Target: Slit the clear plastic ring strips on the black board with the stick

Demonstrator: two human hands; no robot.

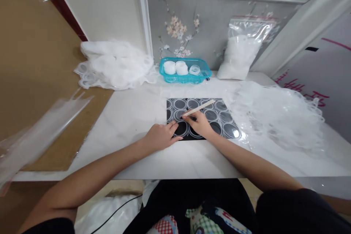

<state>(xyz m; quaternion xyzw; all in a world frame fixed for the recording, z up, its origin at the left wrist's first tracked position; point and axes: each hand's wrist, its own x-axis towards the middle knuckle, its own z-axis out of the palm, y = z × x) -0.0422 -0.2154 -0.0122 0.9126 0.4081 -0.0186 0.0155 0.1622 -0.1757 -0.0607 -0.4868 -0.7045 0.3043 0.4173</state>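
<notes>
A black sheet [189, 138] carrying rows of clear-looking rings lies flat on the white marbled table, in front of me. My left hand [162, 136] rests at its lower left edge, fingers stretched out and pressing on the sheet. Above the middle of the sheet, my right hand [199, 122] is closed around a thin pale stick [201, 107]. The stick's lower end sits by the fingertips at a ring on the left side; its upper end slants to the upper right. The exact contact of its tip is hidden by the fingers.
Behind the sheet stands a teal plastic tray [167, 79] with white ring stacks. A zip bag [241, 55] of white material leans at the back right. Cut-out translucent sheets pile up at the right [279, 117] and left [115, 65]. Cardboard [60, 146] lies far left.
</notes>
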